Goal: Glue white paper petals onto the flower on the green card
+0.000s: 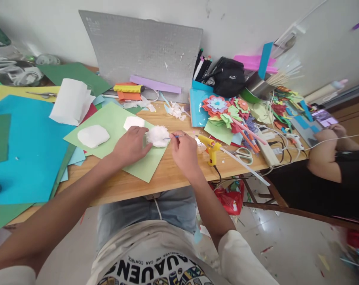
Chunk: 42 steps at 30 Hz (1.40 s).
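Note:
A ragged-edged white fluffy piece (157, 136) lies on a light green paper sheet (143, 170). My left hand (132, 145) rests at its left side, thumb and fingers apart, fingertips by its edge. From the right, my right hand (185, 152) pinches a thin, blue, stick-like tool (179, 136) whose tip reaches the fluffy piece; the exact kind of tool is too small to make out. Two smoother white pieces lie on the same sheet: a rounded one (93, 135) to the left and a smaller one (133, 122) partly behind my left hand.
Right of my right hand stand a yellow glue gun (210, 148) and scissors (245, 155). Paper flowers (217, 105) lie behind them. A white tissue stack (69, 102) and blue paper (27, 146) are at left. Another person's arm (324, 154) is at far right.

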Available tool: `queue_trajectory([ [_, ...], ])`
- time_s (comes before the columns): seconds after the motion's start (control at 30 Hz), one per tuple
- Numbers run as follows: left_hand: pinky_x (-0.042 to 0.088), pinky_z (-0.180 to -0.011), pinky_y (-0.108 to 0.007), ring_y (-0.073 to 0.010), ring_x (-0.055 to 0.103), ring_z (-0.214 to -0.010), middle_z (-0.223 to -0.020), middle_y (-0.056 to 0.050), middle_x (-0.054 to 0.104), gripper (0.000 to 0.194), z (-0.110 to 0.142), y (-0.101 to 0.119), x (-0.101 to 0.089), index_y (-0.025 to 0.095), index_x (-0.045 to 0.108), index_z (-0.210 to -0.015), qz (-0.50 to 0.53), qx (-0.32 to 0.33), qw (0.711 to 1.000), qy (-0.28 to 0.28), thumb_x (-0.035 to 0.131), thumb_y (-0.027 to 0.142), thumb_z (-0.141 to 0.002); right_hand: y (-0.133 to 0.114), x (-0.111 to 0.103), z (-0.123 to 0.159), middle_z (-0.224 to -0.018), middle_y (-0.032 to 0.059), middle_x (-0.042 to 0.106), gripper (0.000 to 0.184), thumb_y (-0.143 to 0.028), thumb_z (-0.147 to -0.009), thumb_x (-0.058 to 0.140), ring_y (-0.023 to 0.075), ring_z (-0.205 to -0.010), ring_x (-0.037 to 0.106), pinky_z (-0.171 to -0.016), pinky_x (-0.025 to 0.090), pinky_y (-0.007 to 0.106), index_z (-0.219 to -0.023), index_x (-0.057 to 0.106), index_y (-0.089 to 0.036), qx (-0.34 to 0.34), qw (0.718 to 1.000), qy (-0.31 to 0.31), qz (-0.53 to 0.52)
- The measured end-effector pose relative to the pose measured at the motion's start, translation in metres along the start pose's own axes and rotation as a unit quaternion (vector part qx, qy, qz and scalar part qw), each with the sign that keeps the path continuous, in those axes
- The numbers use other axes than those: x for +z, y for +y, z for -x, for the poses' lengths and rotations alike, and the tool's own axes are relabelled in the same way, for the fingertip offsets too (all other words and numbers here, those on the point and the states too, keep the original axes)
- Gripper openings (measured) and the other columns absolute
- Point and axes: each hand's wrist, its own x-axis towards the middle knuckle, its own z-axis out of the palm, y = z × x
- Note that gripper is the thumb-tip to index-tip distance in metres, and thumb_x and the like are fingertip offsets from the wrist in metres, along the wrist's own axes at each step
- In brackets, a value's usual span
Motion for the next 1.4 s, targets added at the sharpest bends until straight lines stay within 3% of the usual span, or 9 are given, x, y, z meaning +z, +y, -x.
queue_trajectory([
  [0.17, 0.041, -0.101, -0.042, -0.0329, 0.044, -0.125, -0.115, -0.017, 0.060, 0.049, -0.001, 0.002, 0.001, 0.011, 0.052, -0.118, -0.049, 0.014, 0.998, -0.024, 0.057, 0.044, -0.082, -0.001, -0.004, -0.016, -0.080, 0.0064, 0.068, 0.023, -0.026, -0.095, 0.046, 0.0186, -0.072, 0.060, -0.068, 0.038, 0.029, -0.087, 0.065, -0.016, -0.009, 0.998, -0.041, 0.044],
  [0.53, 0.043, -0.096, -0.040, -0.0308, 0.047, -0.122, -0.116, -0.015, 0.057, 0.053, -0.002, 0.003, -0.003, 0.015, 0.046, -0.120, -0.036, -0.012, 0.999, -0.031, 0.062, 0.044, -0.078, -0.011, 0.001, -0.031, -0.077, 0.0082, 0.067, 0.025, -0.023, -0.095, 0.042, 0.0195, -0.070, 0.060, -0.066, 0.036, 0.030, -0.087, 0.063, -0.014, -0.018, 0.995, -0.079, 0.066],
  [0.63, 0.044, -0.095, -0.040, -0.0311, 0.046, -0.121, -0.116, -0.016, 0.057, 0.054, -0.001, 0.002, -0.002, 0.014, 0.046, -0.120, -0.036, -0.010, 0.999, -0.024, 0.063, 0.045, -0.079, -0.008, 0.002, -0.029, -0.074, 0.0064, 0.066, 0.026, -0.026, -0.096, 0.043, 0.0184, -0.067, 0.059, -0.064, 0.035, 0.029, -0.083, 0.062, -0.015, -0.015, 0.997, -0.056, 0.041],
  [0.83, 0.043, -0.095, -0.043, -0.0344, 0.041, -0.122, -0.116, -0.017, 0.060, 0.062, -0.002, 0.006, -0.002, 0.013, 0.045, -0.125, -0.039, -0.036, 0.998, -0.026, 0.066, 0.047, -0.077, 0.007, 0.004, -0.016, -0.064, 0.0018, 0.062, 0.035, -0.037, -0.098, 0.040, 0.0141, -0.059, 0.054, -0.061, 0.035, 0.026, -0.076, 0.059, -0.018, 0.013, 0.997, 0.059, -0.048],
  [1.1, 0.041, -0.095, -0.044, -0.0351, 0.039, -0.120, -0.123, -0.017, 0.058, 0.069, -0.001, 0.006, 0.003, 0.012, 0.041, -0.133, -0.049, -0.037, 0.998, -0.019, 0.062, 0.049, -0.080, 0.012, 0.006, -0.003, -0.067, 0.0026, 0.063, 0.036, -0.043, -0.097, 0.040, 0.0137, -0.060, 0.057, -0.064, 0.042, 0.026, -0.079, 0.059, -0.018, 0.044, 0.981, 0.152, -0.110],
  [1.4, 0.040, -0.094, -0.045, -0.0368, 0.040, -0.118, -0.123, -0.017, 0.057, 0.070, 0.001, 0.005, 0.005, 0.010, 0.041, -0.135, -0.045, -0.027, 0.999, -0.006, 0.062, 0.049, -0.081, 0.010, 0.007, 0.003, -0.066, 0.0027, 0.064, 0.032, -0.035, -0.097, 0.040, 0.0140, -0.060, 0.057, -0.064, 0.042, 0.026, -0.075, 0.057, -0.019, 0.005, 0.987, 0.141, -0.081],
])
